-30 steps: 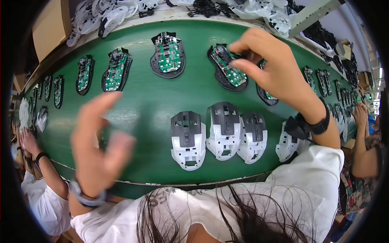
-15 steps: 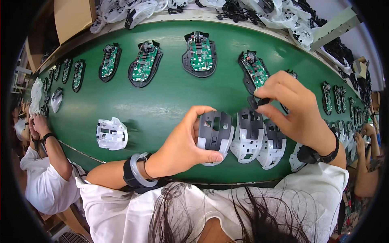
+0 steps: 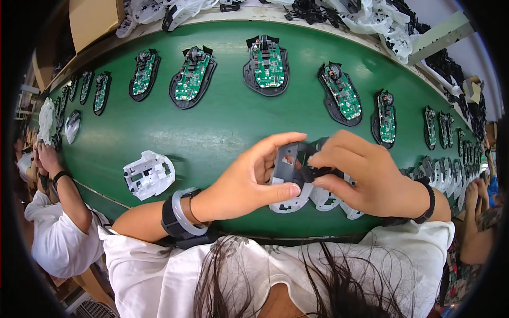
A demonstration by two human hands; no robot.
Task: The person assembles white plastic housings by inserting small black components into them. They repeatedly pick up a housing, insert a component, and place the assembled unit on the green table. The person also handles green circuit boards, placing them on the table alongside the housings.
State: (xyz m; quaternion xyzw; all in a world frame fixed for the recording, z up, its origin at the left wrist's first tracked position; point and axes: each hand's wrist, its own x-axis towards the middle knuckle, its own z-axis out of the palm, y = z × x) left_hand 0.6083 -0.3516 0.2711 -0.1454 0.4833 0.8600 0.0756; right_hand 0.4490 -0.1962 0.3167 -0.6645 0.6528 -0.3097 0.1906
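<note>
Left hand [image 3: 249,183] and right hand [image 3: 366,177]: both clamped on grey mouse shell [image 3: 290,168]. White shells [image 3: 323,199] beneath; white shell [image 3: 149,174] left of left hand; circuit-board bases [image 3: 268,63] beyond, on green counter [image 3: 222,127].

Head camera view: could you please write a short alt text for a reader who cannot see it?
Both hands hold a grey and white mouse shell above a green conveyor belt: the left hand grips its side while the right hand presses a small black part onto it. Another white shell lies to the left, and mouse bases with green circuit boards line the far side.
</note>
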